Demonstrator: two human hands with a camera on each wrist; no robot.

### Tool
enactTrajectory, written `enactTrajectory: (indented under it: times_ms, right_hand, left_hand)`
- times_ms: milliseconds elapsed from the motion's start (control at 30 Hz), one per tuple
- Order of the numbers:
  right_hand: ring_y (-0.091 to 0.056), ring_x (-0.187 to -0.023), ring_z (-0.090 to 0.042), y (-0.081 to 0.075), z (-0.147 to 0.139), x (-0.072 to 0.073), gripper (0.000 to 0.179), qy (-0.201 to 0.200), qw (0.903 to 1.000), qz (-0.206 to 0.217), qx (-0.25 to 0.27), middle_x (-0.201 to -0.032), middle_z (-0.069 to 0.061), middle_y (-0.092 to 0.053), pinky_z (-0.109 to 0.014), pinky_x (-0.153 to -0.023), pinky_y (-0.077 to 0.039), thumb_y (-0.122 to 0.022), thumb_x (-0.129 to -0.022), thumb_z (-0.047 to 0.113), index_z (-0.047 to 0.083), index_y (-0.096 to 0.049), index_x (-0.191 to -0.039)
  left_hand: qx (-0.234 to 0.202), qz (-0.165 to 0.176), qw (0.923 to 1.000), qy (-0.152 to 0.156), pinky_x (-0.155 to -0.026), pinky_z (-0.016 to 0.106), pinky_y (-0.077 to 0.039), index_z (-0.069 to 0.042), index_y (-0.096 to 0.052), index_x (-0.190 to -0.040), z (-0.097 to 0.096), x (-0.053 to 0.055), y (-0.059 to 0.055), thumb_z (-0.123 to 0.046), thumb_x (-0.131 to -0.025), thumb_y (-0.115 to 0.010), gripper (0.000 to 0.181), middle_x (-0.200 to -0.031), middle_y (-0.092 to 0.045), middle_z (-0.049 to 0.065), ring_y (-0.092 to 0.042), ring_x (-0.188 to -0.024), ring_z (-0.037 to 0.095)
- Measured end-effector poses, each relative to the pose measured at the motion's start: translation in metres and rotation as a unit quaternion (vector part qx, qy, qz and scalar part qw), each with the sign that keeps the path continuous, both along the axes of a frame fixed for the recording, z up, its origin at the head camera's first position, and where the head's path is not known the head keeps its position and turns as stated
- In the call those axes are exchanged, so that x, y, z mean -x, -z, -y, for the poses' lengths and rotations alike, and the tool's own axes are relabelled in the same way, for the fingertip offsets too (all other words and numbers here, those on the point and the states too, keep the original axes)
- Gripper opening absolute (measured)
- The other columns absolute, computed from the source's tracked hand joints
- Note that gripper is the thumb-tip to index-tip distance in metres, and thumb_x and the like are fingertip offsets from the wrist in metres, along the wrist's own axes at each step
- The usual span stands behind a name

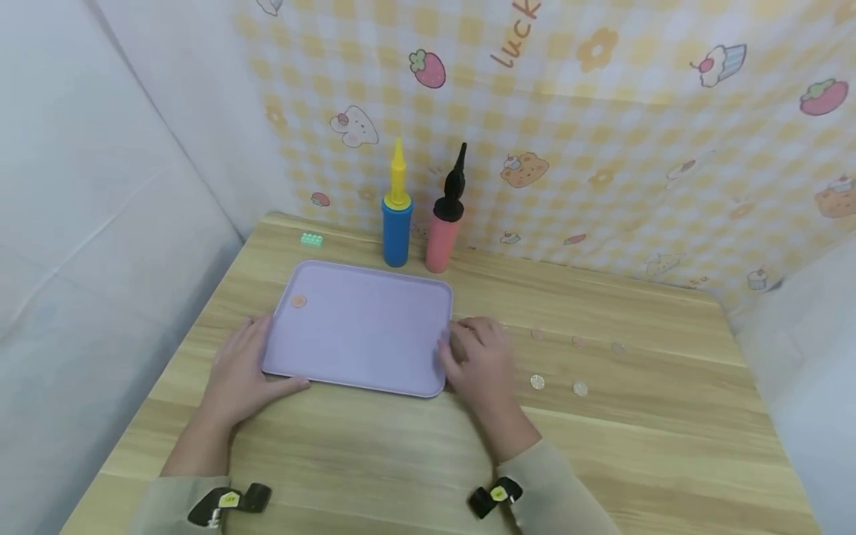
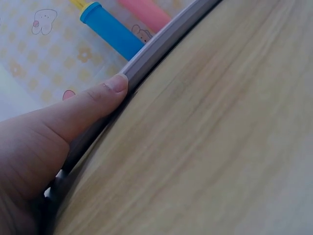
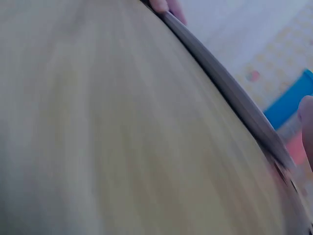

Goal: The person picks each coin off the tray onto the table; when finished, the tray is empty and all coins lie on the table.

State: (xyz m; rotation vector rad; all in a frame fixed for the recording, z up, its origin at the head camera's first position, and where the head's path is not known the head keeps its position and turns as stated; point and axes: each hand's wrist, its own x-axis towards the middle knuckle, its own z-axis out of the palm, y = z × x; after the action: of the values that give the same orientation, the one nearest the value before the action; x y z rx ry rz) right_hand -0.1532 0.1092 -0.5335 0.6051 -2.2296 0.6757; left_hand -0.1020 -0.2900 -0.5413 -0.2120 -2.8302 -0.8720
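A lilac tray (image 1: 361, 327) lies on the wooden table, with a small copper-coloured disc like a coin (image 1: 299, 301) near its far left corner. My left hand (image 1: 241, 375) rests at the tray's near left corner, its straight fingers along the left side. In the left wrist view the thumb (image 2: 105, 93) presses against the front rim. At the right edge of the tray, my right hand (image 1: 481, 360) has bent fingers beside the rim and its thumb over it. I cannot tell whether these fingers hold anything.
Several coin-like discs lie in two rows right of the tray, among them a silvery disc (image 1: 537, 382). Behind the tray stand a blue hand pump (image 1: 396, 230) with a yellow top and a pink hand pump (image 1: 441, 241) with a black top. A mint toy brick (image 1: 311, 239) lies back left.
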Motion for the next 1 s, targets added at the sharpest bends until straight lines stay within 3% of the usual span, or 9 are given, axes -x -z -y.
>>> enactTrajectory:
  times_ms: [200, 367, 600, 800, 1000]
  right_hand:
    - [-0.07, -0.094, -0.032, 0.0, 0.038, 0.005, 0.021, -0.029, 0.9979, -0.055, -0.014, -0.097, -0.007, -0.076, -0.05, -0.085, -0.059, -0.078, -0.086, 0.022, 0.009, -0.083, -0.102]
    - [-0.071, -0.091, -0.029, -0.001, 0.071, 0.008, 0.018, -0.039, 0.9963, -0.074, -0.02, -0.096, -0.006, -0.076, -0.047, -0.081, -0.059, -0.075, -0.087, 0.022, 0.01, -0.082, -0.098]
    - [-0.071, -0.094, -0.026, 0.002, 0.126, 0.004, 0.017, -0.031, 0.9982, -0.046, -0.025, -0.097, -0.002, -0.077, -0.043, -0.082, -0.059, -0.073, -0.088, 0.024, 0.014, -0.084, -0.097]
    - [-0.071, -0.095, -0.022, 0.0, 0.159, 0.003, 0.014, -0.053, 0.998, -0.023, -0.026, -0.098, 0.0, -0.077, -0.038, -0.078, -0.06, -0.078, -0.085, 0.022, 0.016, -0.086, -0.095]
    - [-0.07, -0.099, -0.021, -0.002, 0.184, 0.01, 0.017, -0.049, 0.9968, 0.052, -0.035, -0.102, 0.0, -0.077, -0.035, -0.087, -0.059, -0.078, -0.089, 0.024, 0.017, -0.086, -0.102]
  left_hand:
    - [0.0, 0.002, 1.0, -0.004, -0.118, 0.078, -0.019, 0.004, -0.03, -0.164, 0.0, -0.001, 0.002, -0.058, -0.066, -0.098, 0.134, -0.157, -0.044, 0.034, -0.03, -0.147, 0.062]
    - [0.001, 0.003, 1.0, -0.008, -0.117, 0.078, -0.02, 0.004, -0.031, -0.164, 0.002, -0.003, 0.002, -0.057, -0.066, -0.098, 0.133, -0.156, -0.045, 0.034, -0.031, -0.146, 0.062]
    - [0.003, -0.003, 0.9999, -0.013, -0.115, 0.08, -0.022, 0.004, -0.034, -0.163, 0.009, -0.004, 0.0, -0.057, -0.064, -0.099, 0.133, -0.155, -0.047, 0.033, -0.033, -0.145, 0.062]
    - [0.005, -0.007, 0.9999, -0.012, -0.112, 0.081, -0.024, 0.003, -0.035, -0.163, 0.008, -0.002, 0.003, -0.058, -0.063, -0.099, 0.133, -0.156, -0.047, 0.032, -0.034, -0.146, 0.06]
    - [-0.004, -0.007, 0.9999, -0.014, -0.114, 0.081, -0.023, 0.0, -0.036, -0.163, 0.002, 0.002, 0.001, -0.059, -0.065, -0.098, 0.131, -0.157, -0.047, 0.029, -0.031, -0.149, 0.059]
